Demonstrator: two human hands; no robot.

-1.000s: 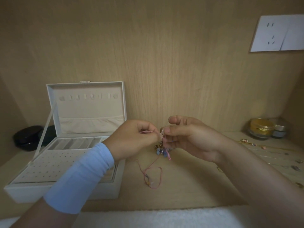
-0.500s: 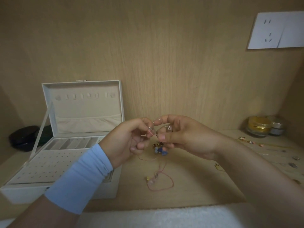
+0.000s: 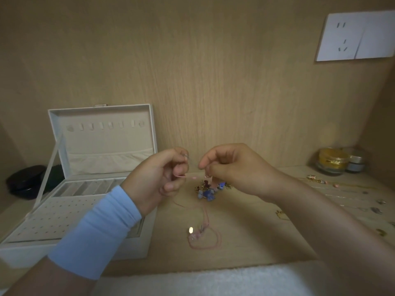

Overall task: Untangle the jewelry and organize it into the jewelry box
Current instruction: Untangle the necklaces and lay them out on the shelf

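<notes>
My left hand (image 3: 159, 180) and my right hand (image 3: 233, 167) are raised above the wooden shelf, a short gap between them. Both pinch a thin pink cord (image 3: 190, 177) that runs taut between the fingertips. A tangle of blue and gold beads (image 3: 208, 191) hangs just below my right fingers. The cord's loose end trails down to a loop (image 3: 205, 242) lying on the shelf with a small shiny charm (image 3: 190, 230). The white jewelry box (image 3: 70, 210) stands open at the left, lid upright, its slots and dotted tray bare.
Several chains and small pendants (image 3: 346, 195) lie spread on the shelf at the right. A gold-lidded glass jar (image 3: 331, 162) and a smaller silver jar (image 3: 355, 163) stand in the back right corner. A dark round case (image 3: 25, 180) sits behind the box. White towel (image 3: 203, 280) along the front edge.
My hands have drawn apart sideways, stretching the pink cord between them. The bead cluster has dropped lower under my right hand, and the loop on the shelf has shifted slightly.
</notes>
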